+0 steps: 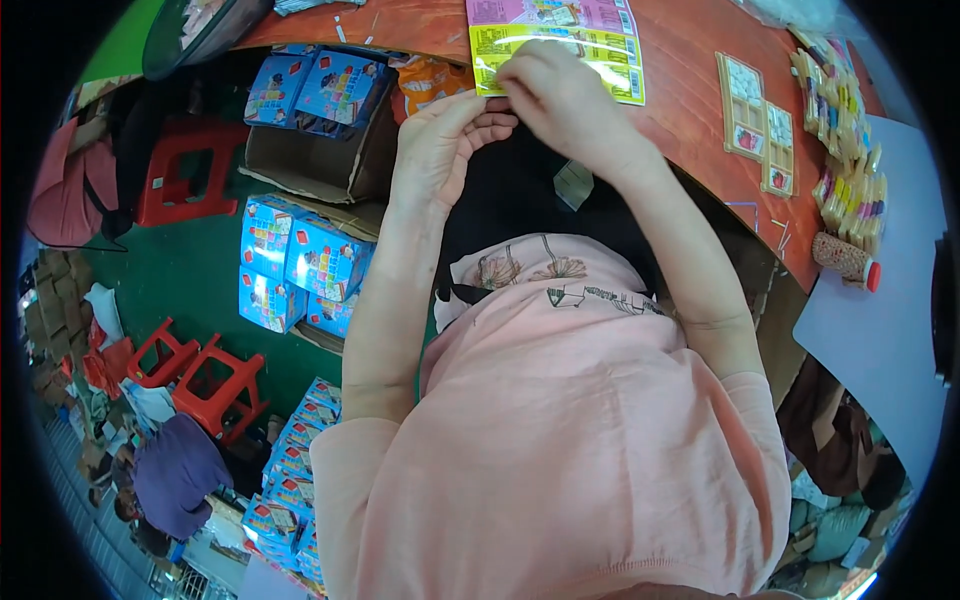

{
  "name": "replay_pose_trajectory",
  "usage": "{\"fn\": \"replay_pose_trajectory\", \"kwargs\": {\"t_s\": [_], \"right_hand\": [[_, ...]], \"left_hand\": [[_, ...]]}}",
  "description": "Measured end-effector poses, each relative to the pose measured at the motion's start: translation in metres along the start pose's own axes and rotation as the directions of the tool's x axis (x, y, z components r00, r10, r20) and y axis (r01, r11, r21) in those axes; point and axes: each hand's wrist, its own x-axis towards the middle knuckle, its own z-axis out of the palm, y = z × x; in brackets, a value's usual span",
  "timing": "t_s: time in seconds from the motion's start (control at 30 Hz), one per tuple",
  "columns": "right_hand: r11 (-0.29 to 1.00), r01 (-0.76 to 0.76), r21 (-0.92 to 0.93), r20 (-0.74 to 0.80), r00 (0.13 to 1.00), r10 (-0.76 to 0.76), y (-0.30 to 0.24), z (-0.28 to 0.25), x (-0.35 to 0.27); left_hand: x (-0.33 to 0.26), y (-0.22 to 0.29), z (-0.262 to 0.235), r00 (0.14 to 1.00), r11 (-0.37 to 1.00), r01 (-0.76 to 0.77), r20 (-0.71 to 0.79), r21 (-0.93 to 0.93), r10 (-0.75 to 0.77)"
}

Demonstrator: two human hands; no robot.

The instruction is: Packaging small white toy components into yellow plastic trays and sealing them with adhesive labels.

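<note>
Both our hands pinch the near edge of the flat packet on the counter: left hand, right hand.

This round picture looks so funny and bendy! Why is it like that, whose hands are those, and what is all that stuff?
A person wears a camera on the head, looking down, so you see a pink shirt and two bare arms. The wide lens bends straight edges, which makes the picture round. The left hand and the right hand meet at the near edge of a yellow and pink flat packet and seem to pinch it. It lies on a reddish-brown table, with trays of small pieces and bundles of colourful pens to the right. Down on the green floor are blue boxes and red stools.
</note>
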Motion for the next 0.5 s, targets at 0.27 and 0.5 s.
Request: {"fn": "replay_pose_trajectory", "kwargs": {"t_s": [0.27,0.5], "right_hand": [[0.987,-0.159,0.028,0.120,0.981,0.155,-0.009,0.001,0.006],[0.986,-0.160,-0.040,0.132,0.978,0.164,-0.011,0.009,0.009]], "left_hand": [[0.004,-0.010,0.008,0.961,0.916,-0.261,-0.012,0.306,0.278],[0.008,-0.018,0.010,0.913,0.805,-0.325,-0.060,0.496,0.405]]}}
